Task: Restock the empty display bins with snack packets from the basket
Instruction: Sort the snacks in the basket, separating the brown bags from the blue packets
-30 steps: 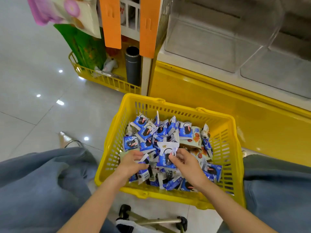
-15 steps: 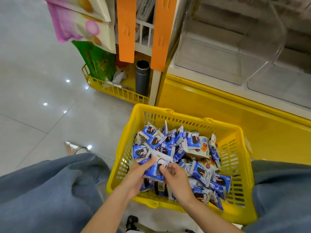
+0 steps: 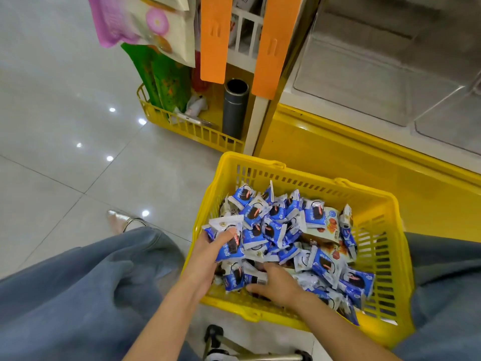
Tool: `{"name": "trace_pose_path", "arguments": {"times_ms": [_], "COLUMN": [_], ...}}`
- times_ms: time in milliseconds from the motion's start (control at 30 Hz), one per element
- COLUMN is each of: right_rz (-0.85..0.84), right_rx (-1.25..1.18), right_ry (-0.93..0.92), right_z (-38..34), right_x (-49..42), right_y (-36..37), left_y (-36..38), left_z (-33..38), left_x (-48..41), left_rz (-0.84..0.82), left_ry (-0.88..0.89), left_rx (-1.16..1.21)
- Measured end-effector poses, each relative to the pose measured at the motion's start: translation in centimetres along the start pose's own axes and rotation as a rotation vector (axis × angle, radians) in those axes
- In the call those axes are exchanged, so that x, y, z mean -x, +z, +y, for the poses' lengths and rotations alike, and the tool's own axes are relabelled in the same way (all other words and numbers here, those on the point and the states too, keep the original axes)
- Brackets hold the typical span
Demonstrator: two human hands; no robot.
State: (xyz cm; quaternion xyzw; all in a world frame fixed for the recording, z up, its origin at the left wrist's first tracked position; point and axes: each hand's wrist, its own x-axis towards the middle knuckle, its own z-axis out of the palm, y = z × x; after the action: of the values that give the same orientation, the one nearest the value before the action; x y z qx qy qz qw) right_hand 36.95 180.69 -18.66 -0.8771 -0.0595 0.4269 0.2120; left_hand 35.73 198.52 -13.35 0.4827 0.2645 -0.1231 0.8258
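Beside basket [image 3: 385, 230] (yellow): grey cylinder [image 3: 235, 110].

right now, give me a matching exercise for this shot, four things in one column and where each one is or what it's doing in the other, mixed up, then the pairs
Things
1. left hand
2. right hand
3. grey cylinder
4. clear display bin

Places or states
A. stands upright in the small yellow rack on the floor
B. empty, up on the shelf above the yellow cabinet
C. holds a bunch of blue snack packets at the basket's left side
D. reaches palm down among packets near the front wall of the yellow basket

Pairs: 1-C, 2-D, 3-A, 4-B
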Motion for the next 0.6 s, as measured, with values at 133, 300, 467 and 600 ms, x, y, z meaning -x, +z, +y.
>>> {"name": "trace_pose_path", "arguments": {"times_ms": [133, 300, 467, 600], "right_rz": [0.092, 0.074, 0.132, 0.219], "right_rx": [0.182, 0.06, 0.152, 0.276], "right_ry": [-0.06, -0.134, -0.029, 0.149], "right_z": [-0.7, 0.0, 4.0, 7.2], "right_x": [-0.5, 1.0, 1.7, 1.6], "right_y": [0.1, -2.2, -10.1, -13.7], "left_y": [-0.2, 0.3, 1.5, 2.5], "left_z": [-0.2, -0.7, -1.3, -0.8], "left_x": [-0.1, -0.1, -0.2, 0.0], "left_rz": [-0.001, 0.026, 0.065, 0.057], "left_ry": [-0.008, 0.017, -0.028, -0.003], "left_rx": [-0.003, -0.1, -0.207, -0.191]}}
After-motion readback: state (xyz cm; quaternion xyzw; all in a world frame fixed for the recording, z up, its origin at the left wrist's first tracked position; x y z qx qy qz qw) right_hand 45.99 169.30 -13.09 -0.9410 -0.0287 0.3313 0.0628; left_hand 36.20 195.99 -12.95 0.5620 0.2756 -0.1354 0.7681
